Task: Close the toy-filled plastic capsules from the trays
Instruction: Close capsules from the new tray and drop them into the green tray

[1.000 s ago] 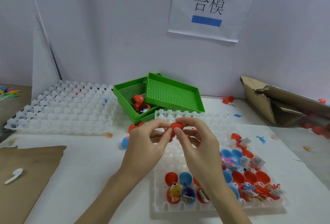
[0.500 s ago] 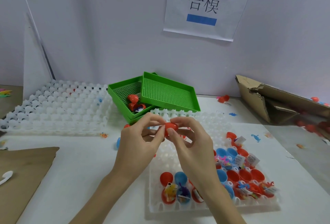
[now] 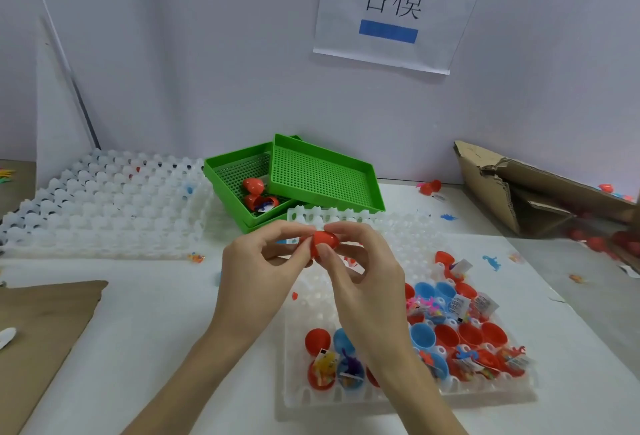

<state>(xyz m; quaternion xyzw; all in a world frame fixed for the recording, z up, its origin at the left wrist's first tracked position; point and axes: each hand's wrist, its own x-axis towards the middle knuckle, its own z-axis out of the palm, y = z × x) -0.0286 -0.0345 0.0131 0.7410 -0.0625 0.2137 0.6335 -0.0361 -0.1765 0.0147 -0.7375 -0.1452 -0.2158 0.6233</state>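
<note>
Left hand (image 3: 258,268): fingertips pinch the capsule's left end.
Capsule (image 3: 323,242): red, glossy, egg-shaped, apparently closed; held above the white tray (image 3: 398,226).
Right hand (image 3: 363,275): thumb and fingers pinch its right side.
Wall sign (image 3: 394,8): reads "合模" over a blue bar.

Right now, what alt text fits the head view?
Both hands, the left hand and right hand, pinch a red capsule above a white tray of open red and blue toy-filled capsules. Behind sit stacked green trays.
</note>
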